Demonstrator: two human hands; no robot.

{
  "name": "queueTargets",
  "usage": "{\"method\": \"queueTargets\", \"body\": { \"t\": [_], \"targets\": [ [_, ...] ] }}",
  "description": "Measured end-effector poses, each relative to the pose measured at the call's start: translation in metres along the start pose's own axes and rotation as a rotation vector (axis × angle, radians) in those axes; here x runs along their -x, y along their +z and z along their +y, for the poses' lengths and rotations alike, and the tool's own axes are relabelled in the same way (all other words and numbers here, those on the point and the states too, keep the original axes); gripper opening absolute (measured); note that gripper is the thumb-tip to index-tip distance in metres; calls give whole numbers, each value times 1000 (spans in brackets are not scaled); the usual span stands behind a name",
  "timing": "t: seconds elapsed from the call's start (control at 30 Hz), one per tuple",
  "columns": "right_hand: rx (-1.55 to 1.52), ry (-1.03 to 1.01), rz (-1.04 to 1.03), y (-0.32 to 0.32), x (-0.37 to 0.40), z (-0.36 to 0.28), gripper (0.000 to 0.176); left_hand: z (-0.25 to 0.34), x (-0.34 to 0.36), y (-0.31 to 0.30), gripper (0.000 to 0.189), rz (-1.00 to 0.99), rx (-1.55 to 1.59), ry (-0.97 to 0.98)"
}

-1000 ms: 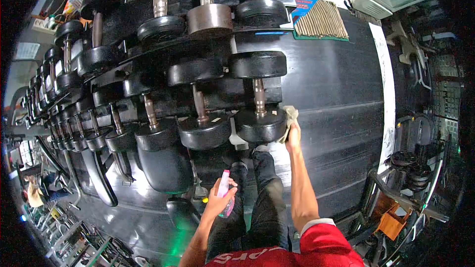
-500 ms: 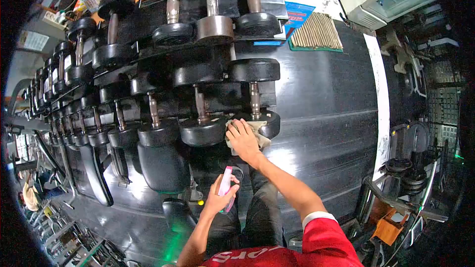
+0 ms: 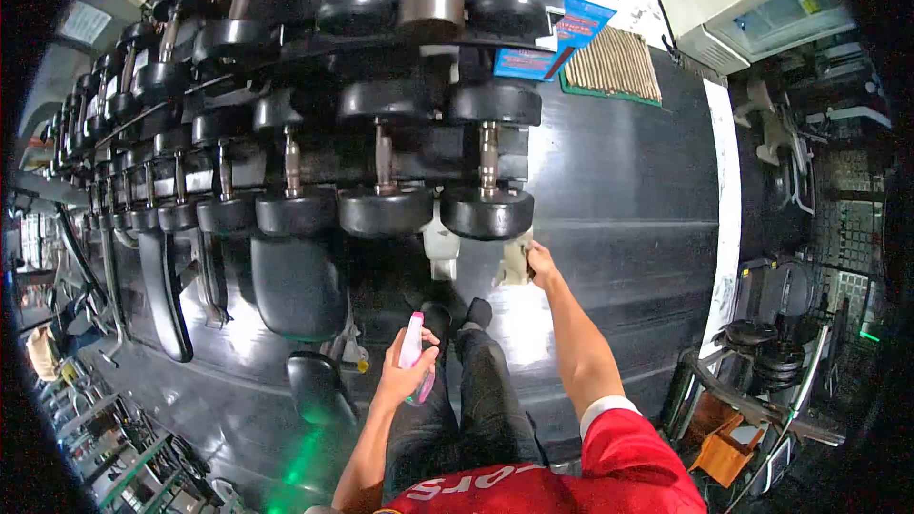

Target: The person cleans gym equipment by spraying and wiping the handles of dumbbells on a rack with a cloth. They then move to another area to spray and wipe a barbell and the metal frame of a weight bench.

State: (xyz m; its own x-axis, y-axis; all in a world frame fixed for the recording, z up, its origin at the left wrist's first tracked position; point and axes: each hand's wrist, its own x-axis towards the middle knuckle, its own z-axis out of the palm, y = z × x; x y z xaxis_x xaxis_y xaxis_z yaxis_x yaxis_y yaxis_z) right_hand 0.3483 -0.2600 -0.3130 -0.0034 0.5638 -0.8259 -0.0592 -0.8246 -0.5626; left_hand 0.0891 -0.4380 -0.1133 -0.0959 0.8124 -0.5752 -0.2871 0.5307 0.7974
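Note:
My left hand is wrapped round a spray bottle with a pink and white top, held low in front of my legs. A light, crumpled cloth hangs from the closed fingers of my right hand. That hand is just below and to the right of the end dumbbell on the lower rack tier, apart from it. The dumbbell has black round heads and a worn metal handle. Beside it to the left lies another black dumbbell.
Two rack tiers of dumbbells run leftward, with a metal-headed dumbbell on the upper one. A padded black bench stands left of my legs. A ribbed mat and a blue sign are at the back. Weight plates sit at right.
My right hand has come off the end dumbbell's near head, moving right and down with the cloth. The left hand still holds the spray bottle. The view has shifted, showing my feet.

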Motion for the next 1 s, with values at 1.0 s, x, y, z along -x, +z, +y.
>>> {"method": "queueTargets", "body": {
  "t": [1.0],
  "targets": [
    [-757,-95,-136,100,-57,42,24,-66,37,32,24,75,-140,31]
  ]
}}
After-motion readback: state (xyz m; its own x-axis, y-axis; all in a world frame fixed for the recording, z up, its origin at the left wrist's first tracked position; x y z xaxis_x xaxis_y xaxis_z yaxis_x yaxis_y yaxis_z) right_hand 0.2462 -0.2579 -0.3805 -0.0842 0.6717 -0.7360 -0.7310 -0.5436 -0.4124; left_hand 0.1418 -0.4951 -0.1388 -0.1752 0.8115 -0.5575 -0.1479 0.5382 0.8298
